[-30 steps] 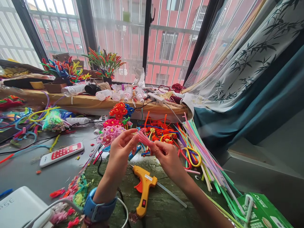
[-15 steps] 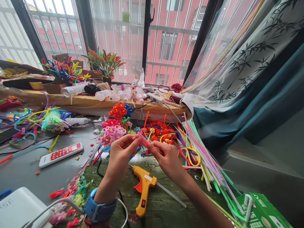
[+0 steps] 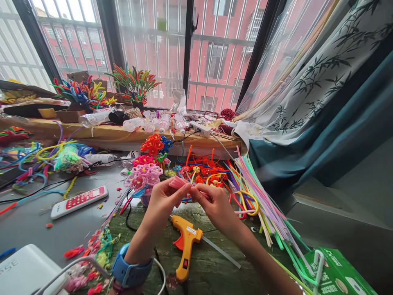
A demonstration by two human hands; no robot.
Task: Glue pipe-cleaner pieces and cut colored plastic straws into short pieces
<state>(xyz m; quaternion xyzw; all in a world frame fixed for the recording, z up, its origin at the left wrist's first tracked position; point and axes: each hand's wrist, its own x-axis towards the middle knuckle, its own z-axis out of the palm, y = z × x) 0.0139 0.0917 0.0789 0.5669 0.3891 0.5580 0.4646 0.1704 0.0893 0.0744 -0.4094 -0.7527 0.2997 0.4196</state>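
Short bundle of soft pink fuzzy craft stems (image 3: 178, 182) is up in the air between the two hands, just beyond the yellow plastic glue gun with the orange trigger (image 3: 189, 235), taken here as landmark; left hand (image 3: 164, 200), above and left of the glue gun, has thumb and fingers clamped on the bundle, a pale blue watch (image 3: 132, 266) at its wrist; right hand (image 3: 216, 200), above and right of the glue gun, is pinched together at the bundle's right end, much of its grip hidden by its own fingers; fingertips of the two hands touching or nearly so; glue gun itself lies on its side on a dark green surface (image 3: 224, 278), translucent glue stick (image 3: 221, 252) projecting from its rear; beyond and left of it, a cluster of pink and lilac fuzzy-stem flowers (image 3: 143, 176), with a cluster of orange-red fuzzy flowers (image 3: 152, 144) farther back; right of it, scissors with red and yellow handles (image 3: 256, 205) beside a long loose sheaf of pastel fuzzy stems (image 3: 267, 196); well left of it, a white remote with a red key panel (image 3: 80, 201); far right and nearer, a green printed carton (image 3: 340, 270).
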